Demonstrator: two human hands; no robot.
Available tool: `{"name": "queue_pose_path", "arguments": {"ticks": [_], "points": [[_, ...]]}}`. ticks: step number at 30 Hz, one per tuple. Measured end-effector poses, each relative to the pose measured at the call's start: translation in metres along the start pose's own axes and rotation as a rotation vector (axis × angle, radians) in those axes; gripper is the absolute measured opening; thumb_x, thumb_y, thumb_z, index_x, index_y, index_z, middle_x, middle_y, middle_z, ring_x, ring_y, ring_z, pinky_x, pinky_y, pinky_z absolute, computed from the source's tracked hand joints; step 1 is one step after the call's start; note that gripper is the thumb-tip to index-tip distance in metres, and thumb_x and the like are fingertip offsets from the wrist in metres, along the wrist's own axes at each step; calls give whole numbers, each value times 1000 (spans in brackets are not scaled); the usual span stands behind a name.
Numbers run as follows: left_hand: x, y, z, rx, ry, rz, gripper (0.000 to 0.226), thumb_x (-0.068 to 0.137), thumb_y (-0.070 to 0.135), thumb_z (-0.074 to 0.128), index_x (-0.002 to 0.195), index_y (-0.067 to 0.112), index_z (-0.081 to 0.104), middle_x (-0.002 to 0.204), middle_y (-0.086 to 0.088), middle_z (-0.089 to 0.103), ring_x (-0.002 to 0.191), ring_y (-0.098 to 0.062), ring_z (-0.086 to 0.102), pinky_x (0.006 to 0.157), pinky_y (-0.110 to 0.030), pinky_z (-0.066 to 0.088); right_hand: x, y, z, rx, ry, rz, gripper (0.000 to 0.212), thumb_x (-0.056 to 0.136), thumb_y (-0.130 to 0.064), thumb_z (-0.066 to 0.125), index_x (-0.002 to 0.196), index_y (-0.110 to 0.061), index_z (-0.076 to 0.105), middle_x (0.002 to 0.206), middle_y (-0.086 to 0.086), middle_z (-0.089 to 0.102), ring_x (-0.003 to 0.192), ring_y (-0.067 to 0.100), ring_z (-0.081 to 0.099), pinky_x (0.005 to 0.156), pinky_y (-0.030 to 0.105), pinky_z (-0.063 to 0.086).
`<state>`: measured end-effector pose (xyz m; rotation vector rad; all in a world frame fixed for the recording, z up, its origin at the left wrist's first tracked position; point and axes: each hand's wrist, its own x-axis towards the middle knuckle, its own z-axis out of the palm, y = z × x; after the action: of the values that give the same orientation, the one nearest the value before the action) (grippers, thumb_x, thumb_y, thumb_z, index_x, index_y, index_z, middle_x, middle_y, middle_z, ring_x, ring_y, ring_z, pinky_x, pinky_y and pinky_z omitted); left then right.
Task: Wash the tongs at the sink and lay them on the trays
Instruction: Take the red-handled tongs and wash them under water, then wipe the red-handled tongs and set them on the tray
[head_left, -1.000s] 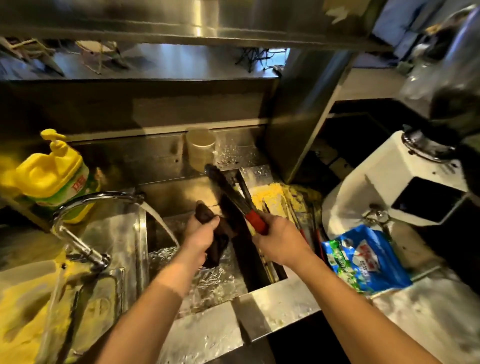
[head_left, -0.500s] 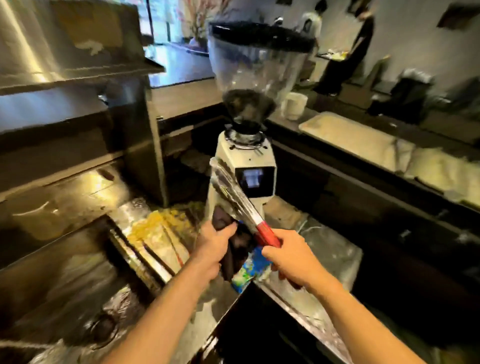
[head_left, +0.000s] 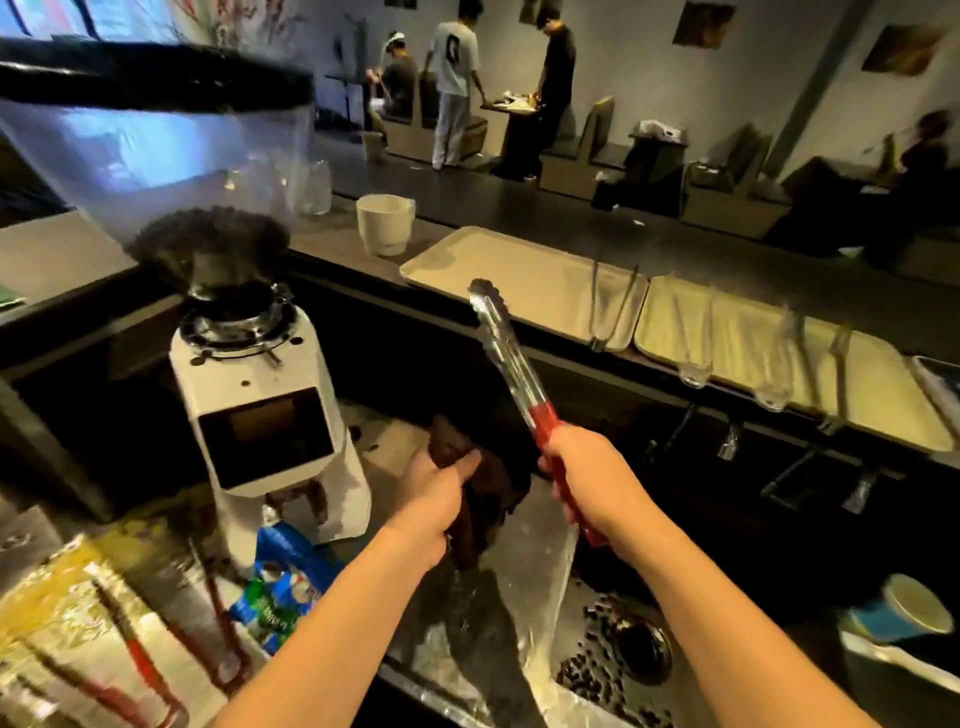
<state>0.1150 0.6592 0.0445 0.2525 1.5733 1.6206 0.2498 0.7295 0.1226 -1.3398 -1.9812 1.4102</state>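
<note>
My right hand (head_left: 587, 478) grips the red handle of a pair of metal tongs (head_left: 506, 345), whose scalloped tips point up and away toward the beige trays (head_left: 498, 270) on the raised counter. My left hand (head_left: 436, 493) clutches a dark brown cloth (head_left: 493, 483) just left of the tongs' handle. A pair of metal tongs (head_left: 613, 306) lies on the nearest tray's right end. More tongs (head_left: 836, 374) lie on the trays further right (head_left: 737, 338). Red-handled tongs (head_left: 140, 660) rest on a yellow cloth at bottom left.
A white coffee grinder (head_left: 260, 410) with a bean hopper stands left of my hands. A blue packet (head_left: 285, 582) lies at its base. A drain (head_left: 641, 647) with scattered coffee beans is below. A white cup (head_left: 384, 223) stands on the counter. People stand by tables in the background.
My view has swung right, from the sink with running water to the grinder and the trays. Both hands moved along, still holding the tongs and the cloth.
</note>
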Motion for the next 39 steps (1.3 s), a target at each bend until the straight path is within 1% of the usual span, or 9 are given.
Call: {"name": "queue_pose_path", "arguments": {"ticks": [3, 6, 8, 12, 15, 25, 30, 33, 39], "points": [[15, 7, 19, -2, -20, 4, 17, 90, 21, 72, 106, 18, 69, 103, -10, 78, 98, -31, 73, 93, -52, 57, 51, -28, -26, -159, 68, -20, 64, 71, -42, 40, 129, -15, 51, 93, 12, 57, 79, 28, 54, 64, 36, 39], [31, 11, 31, 8, -33, 32, 13, 91, 19, 71, 104, 20, 69, 99, -6, 78, 93, -26, 74, 87, -43, 60, 105, -55, -41, -338, 69, -7, 50, 80, -35, 45, 118, -3, 53, 121, 25, 54, 94, 35, 57, 71, 35, 41], [41, 14, 39, -8, -11, 41, 10, 91, 14, 71, 98, 19, 66, 95, -6, 76, 90, -25, 73, 84, -40, 60, 132, -73, -43, -385, 40, -9, 25, 90, -27, 47, 90, -5, 58, 105, 22, 56, 82, 30, 55, 72, 37, 47], [64, 20, 44, 15, 36, 59, 11, 91, 7, 70, 98, 11, 63, 84, -2, 70, 77, -18, 68, 76, -31, 55, 173, -91, -39, -714, 30, -6, 30, 91, -23, 46, 92, -2, 66, 96, 14, 68, 89, 34, 65, 90, 38, 49], [75, 22, 38, 45, 14, 52, 10, 91, 10, 70, 99, 15, 65, 86, 1, 73, 76, -11, 70, 62, -21, 54, 191, -93, -32, -836, 17, 15, 23, 82, -24, 52, 68, -9, 62, 73, 11, 65, 63, 31, 66, 65, 38, 58], [87, 27, 29, 38, 21, 18, 16, 94, 16, 67, 102, 30, 68, 90, 9, 80, 74, -3, 76, 59, -15, 55, 243, -84, -20, -751, 200, -72, 46, 83, -43, 58, 111, -7, 61, 88, 9, 58, 77, 27, 53, 65, 33, 43], [83, 33, 22, 38, 19, 7, 20, 94, 19, 68, 113, 26, 68, 106, 2, 78, 97, -16, 75, 87, -35, 60, 237, -87, -20, -909, 352, -126, 71, 88, -60, 46, 137, -9, 41, 108, 14, 67, 94, 34, 64, 66, 38, 41], [76, 32, 13, 19, 23, 7, 22, 93, 20, 68, 114, 23, 68, 110, -2, 77, 102, -21, 73, 95, -44, 57, 207, -86, -10, -1006, 449, -311, 52, 87, -54, 42, 113, -10, 52, 98, 15, 69, 89, 37, 65, 62, 37, 36], [49, 20, -26, -34, 64, -39, 19, 92, 23, 70, 109, 16, 68, 105, -8, 78, 101, -26, 74, 96, -51, 57, 135, -47, 44, -752, 27, -374, 28, 85, -44, 51, 87, -16, 54, 74, 2, 56, 71, 32, 59, 55, 33, 39]]}}
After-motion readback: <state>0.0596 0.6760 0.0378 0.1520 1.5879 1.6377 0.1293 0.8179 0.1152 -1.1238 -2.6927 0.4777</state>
